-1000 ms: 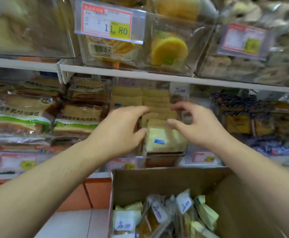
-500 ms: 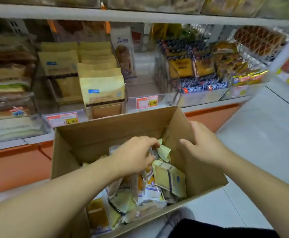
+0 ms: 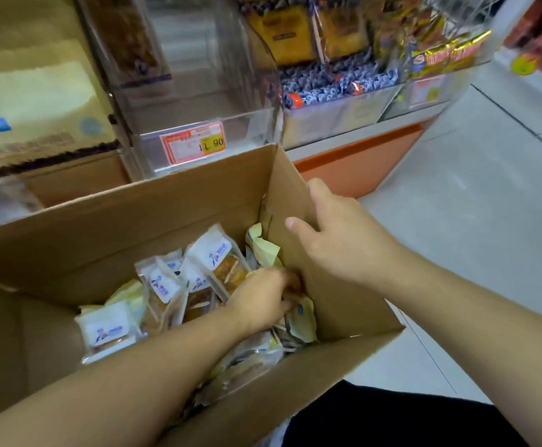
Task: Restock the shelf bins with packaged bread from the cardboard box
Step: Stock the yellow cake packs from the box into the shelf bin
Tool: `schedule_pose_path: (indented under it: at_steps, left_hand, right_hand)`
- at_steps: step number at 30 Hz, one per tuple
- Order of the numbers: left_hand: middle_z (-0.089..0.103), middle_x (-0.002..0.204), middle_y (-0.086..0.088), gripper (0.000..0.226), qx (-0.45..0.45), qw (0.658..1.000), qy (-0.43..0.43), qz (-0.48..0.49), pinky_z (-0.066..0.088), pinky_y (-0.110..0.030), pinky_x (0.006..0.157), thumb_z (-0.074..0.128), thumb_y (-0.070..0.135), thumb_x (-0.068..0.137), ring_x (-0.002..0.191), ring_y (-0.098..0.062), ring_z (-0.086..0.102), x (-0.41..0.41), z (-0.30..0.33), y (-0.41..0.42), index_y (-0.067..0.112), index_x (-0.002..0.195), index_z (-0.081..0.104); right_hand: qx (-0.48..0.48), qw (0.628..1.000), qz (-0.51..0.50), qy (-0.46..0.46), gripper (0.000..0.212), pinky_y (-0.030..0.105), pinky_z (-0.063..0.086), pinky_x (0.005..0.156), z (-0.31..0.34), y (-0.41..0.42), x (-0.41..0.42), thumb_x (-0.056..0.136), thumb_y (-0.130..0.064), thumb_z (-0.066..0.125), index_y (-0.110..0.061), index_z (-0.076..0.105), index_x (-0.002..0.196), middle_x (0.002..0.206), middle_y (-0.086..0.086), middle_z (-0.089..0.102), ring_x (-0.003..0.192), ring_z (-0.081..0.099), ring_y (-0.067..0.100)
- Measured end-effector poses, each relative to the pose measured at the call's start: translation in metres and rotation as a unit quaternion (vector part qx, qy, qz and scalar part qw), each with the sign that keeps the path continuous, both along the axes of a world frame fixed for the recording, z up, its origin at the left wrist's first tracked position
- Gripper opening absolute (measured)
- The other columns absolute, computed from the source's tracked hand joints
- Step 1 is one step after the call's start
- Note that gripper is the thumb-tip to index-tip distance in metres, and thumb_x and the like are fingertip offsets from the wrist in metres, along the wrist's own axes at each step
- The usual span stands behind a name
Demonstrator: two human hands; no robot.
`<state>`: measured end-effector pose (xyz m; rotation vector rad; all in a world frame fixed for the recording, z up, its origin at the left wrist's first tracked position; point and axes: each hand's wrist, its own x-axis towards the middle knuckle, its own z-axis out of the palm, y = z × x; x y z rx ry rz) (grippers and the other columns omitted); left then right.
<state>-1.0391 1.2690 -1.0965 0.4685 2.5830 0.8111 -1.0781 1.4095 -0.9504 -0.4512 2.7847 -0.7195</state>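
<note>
Cardboard box (image 3: 153, 227): open-topped, near centre of view, its far wall standing just in front of the shelf bins. Holds a loose heap of packaged bread.

Packaged bread (image 3: 213, 258): small clear packs with white labels printed in blue, mixed with pale yellow packs (image 3: 264, 250). They lie tilted and overlapping along the box floor, thickest at the middle and right.

Left hand (image 3: 261, 300): down inside the box at the right of the heap, fingers curled and buried among the packs beside the right wall. Whether it has a pack gripped cannot be told; the fingertips are hidden.

Right hand (image 3: 334, 233): on the box's right wall (image 3: 290, 185), fingers straight and spread over the upper edge and inner face, steadying it. It holds no pack.

Clear shelf bin (image 3: 198, 101): just beyond the box's far wall, red-and-yellow price tag (image 3: 193, 141) on its front, mostly unfilled; one dark pack stands at its far left.

Neighbouring bins: kraft-paper packs (image 3: 37, 101) at left; blue-and-white wrapped sweets (image 3: 334, 83) at right.

Step in hand, as judged: picking a pack out of the heap. To do it well:
- close on one pack by its body, not by a thin sealed edge;
- keep the right hand bracing the wall so the box does not slide;
- lift straight up, clear of overlapping packs, then carry it over the far wall.
</note>
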Motion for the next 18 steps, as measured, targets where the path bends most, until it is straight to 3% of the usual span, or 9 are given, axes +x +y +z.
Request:
schedule_pose_path:
  at_steps: [4, 8, 10, 11, 13, 15, 18]
  left_hand:
    - [0.074, 0.102, 0.005, 0.022, 0.012, 1.000, 0.006, 0.016, 0.056, -0.033, 0.077, 0.066, 0.022, 0.079, 0.093, -0.019, 0.069, -0.001, -0.011, 0.002, 0.029, 0.097, 0.076]
    - [0.065, 0.106, 0.005, 0.010, 0.017, 0.999, 0.042, -0.003, 0.040, -0.017, 0.081, 0.068, 0.018, 0.088, 0.102, -0.014, 0.060, 0.006, -0.006, -0.004, 0.021, 0.095, 0.073]
    - [0.061, 0.119, 0.009, 0.010, 0.039, 0.998, 0.057, 0.008, 0.040, -0.016, 0.090, 0.069, 0.022, 0.090, 0.110, -0.008, 0.055, 0.011, 0.003, -0.012, 0.031, 0.088, 0.066]
    - [0.060, 0.121, 0.013, 0.022, 0.055, 0.997, 0.054, 0.019, 0.042, -0.019, 0.092, 0.070, 0.024, 0.091, 0.110, -0.004, 0.055, 0.013, 0.008, -0.016, 0.037, 0.080, 0.057]
    - [0.064, 0.103, 0.017, 0.030, 0.078, 0.995, 0.034, 0.042, 0.049, -0.026, 0.084, 0.070, 0.026, 0.092, 0.098, -0.001, 0.060, 0.020, 0.024, -0.026, 0.037, 0.074, 0.049]
    - [0.064, 0.082, 0.012, 0.023, 0.074, 0.995, 0.024, 0.059, 0.051, -0.031, 0.075, 0.069, 0.029, 0.094, 0.085, -0.005, 0.062, 0.032, 0.048, -0.036, 0.033, 0.079, 0.053]
    - [0.066, 0.079, 0.008, 0.017, 0.080, 0.992, 0.039, 0.086, 0.050, -0.030, 0.071, 0.070, 0.035, 0.095, 0.078, -0.009, 0.061, 0.049, 0.084, -0.053, 0.031, 0.083, 0.059]
  right_hand:
    - [-0.005, 1.000, 0.003, 0.000, 0.028, 0.036, 0.038, 0.056, -0.001, 0.001, -0.001, 0.104, -0.044, 0.058, -0.021, 0.042, 0.102, 0.083, -0.002, 0.060, 0.073, 0.058, 0.015]
    - [-0.005, 1.000, 0.001, 0.002, 0.028, 0.036, 0.037, 0.055, 0.000, 0.000, 0.000, 0.104, -0.042, 0.059, -0.023, 0.040, 0.099, 0.080, -0.001, 0.059, 0.070, 0.057, 0.016]
    - [-0.003, 1.000, 0.001, 0.001, 0.028, 0.036, 0.037, 0.054, 0.002, 0.000, 0.001, 0.104, -0.042, 0.058, -0.023, 0.038, 0.097, 0.080, -0.001, 0.059, 0.070, 0.057, 0.016]
    - [0.001, 1.000, 0.002, -0.002, 0.028, 0.036, 0.038, 0.055, 0.001, 0.000, 0.000, 0.104, -0.043, 0.058, -0.023, 0.038, 0.098, 0.081, -0.001, 0.060, 0.070, 0.058, 0.017]
    - [0.004, 1.000, 0.008, -0.009, 0.028, 0.039, 0.045, 0.058, 0.003, 0.000, 0.000, 0.104, -0.044, 0.058, -0.023, 0.039, 0.099, 0.084, 0.000, 0.061, 0.072, 0.060, 0.018]
    - [0.009, 1.000, 0.009, -0.018, 0.027, 0.039, 0.051, 0.061, 0.007, 0.000, 0.000, 0.104, -0.045, 0.057, -0.025, 0.041, 0.102, 0.086, 0.000, 0.063, 0.074, 0.061, 0.017]
    - [0.027, 0.999, 0.002, -0.044, 0.032, 0.036, 0.046, 0.060, 0.016, -0.004, -0.002, 0.103, -0.052, 0.056, -0.023, 0.043, 0.107, 0.093, -0.001, 0.063, 0.081, 0.061, 0.016]
